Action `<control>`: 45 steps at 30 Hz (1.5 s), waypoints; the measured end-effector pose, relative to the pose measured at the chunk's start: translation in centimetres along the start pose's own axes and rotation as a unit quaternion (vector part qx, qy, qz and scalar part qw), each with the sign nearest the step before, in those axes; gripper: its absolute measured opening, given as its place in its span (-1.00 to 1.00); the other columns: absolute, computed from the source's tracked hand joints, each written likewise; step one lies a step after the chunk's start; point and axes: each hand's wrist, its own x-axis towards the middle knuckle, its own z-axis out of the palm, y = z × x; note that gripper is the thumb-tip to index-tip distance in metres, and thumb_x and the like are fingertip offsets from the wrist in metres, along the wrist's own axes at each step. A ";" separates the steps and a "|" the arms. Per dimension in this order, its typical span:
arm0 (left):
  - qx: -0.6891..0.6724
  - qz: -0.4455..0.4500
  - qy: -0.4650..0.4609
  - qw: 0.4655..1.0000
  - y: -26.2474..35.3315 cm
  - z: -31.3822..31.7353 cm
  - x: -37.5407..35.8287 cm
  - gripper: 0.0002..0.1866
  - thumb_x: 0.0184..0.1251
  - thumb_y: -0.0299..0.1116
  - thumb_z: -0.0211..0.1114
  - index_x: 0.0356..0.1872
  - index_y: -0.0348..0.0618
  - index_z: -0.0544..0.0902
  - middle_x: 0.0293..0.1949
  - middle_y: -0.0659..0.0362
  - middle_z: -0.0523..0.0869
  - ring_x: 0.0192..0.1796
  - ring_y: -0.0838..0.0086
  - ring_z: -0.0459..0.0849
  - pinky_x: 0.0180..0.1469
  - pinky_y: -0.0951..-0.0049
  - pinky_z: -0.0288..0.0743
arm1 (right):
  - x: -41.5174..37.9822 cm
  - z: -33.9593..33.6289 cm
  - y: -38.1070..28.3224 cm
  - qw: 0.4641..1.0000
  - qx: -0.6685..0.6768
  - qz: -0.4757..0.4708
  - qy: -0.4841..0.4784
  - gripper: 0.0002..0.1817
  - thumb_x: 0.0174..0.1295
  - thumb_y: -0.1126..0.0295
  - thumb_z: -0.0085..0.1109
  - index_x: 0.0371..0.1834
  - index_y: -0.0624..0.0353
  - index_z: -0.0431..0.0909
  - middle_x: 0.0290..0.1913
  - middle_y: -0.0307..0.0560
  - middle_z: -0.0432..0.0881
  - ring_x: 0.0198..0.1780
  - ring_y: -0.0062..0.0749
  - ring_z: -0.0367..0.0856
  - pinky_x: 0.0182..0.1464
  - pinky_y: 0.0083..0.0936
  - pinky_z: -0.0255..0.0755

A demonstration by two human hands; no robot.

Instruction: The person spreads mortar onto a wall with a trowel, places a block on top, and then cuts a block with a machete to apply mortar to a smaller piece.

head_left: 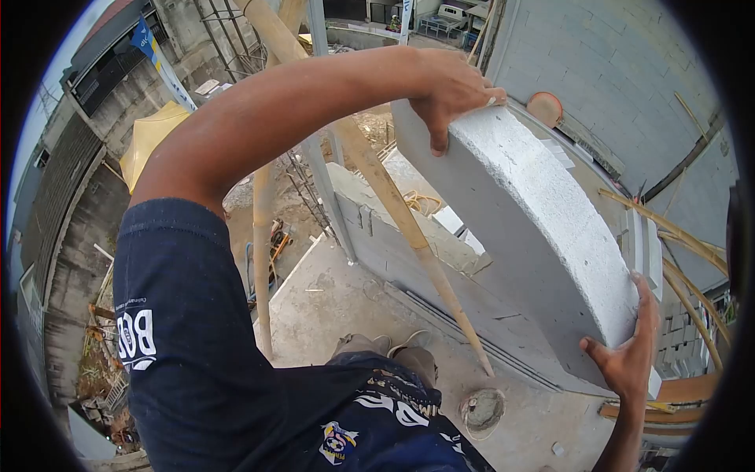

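A large light-grey block [543,197] with a rough, pale upper face slants across the right of the view. My left hand [456,94] grips its upper end, the thumb on the near side and the fingers over the far side. Around the lower right end my right hand [633,346] is closed, its thumb on the near face. Beneath the block stands a grey block wall [377,244] with mortar along its top. Whether the block touches the wall is hard to tell.
Bamboo poles [393,200] slant in front of the wall and stand at the left. A bucket of grey mortar [482,411] sits on the concrete floor [322,307]. Beyond the wall are a round orange-rimmed basin [544,108], more bamboo and stacked blocks. Low left lies a drop to the ground.
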 end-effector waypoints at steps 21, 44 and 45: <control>0.110 -0.222 -0.246 0.937 -16.9 10.8 -1.1 0.37 -0.51 -0.17 0.78 0.52 -0.06 0.14 0.39 0.18 0.44 0.44 0.32 0.41 0.40 0.08 0.29 | 23.6 17.1 -10.1 0.981 0.139 -0.129 -0.045 0.07 -0.22 0.12 0.61 0.44 0.11 0.25 0.12 0.24 0.41 0.25 0.08 0.32 0.36 -0.07 0.10; 0.155 0.016 -0.359 0.920 -12.9 25.3 -2.7 0.18 -0.31 0.25 0.56 0.32 -0.38 0.33 0.12 -0.02 0.48 0.22 0.19 0.46 0.28 0.19 0.29 | 18.3 31.9 -9.6 0.962 0.219 -0.132 -0.095 -0.08 -0.20 0.29 0.50 0.37 0.11 0.32 0.00 0.20 0.44 0.12 0.05 0.39 0.25 -0.07 0.15; 0.150 0.012 -0.353 0.923 -12.3 25.2 -3.0 0.18 -0.27 0.26 0.54 0.35 -0.38 0.32 0.13 -0.02 0.47 0.21 0.19 0.46 0.24 0.18 0.32 | 18.2 31.7 -9.2 0.959 0.224 -0.148 -0.093 -0.10 -0.20 0.37 0.45 0.37 0.12 0.33 -0.04 0.19 0.46 0.09 0.04 0.40 0.20 -0.10 0.17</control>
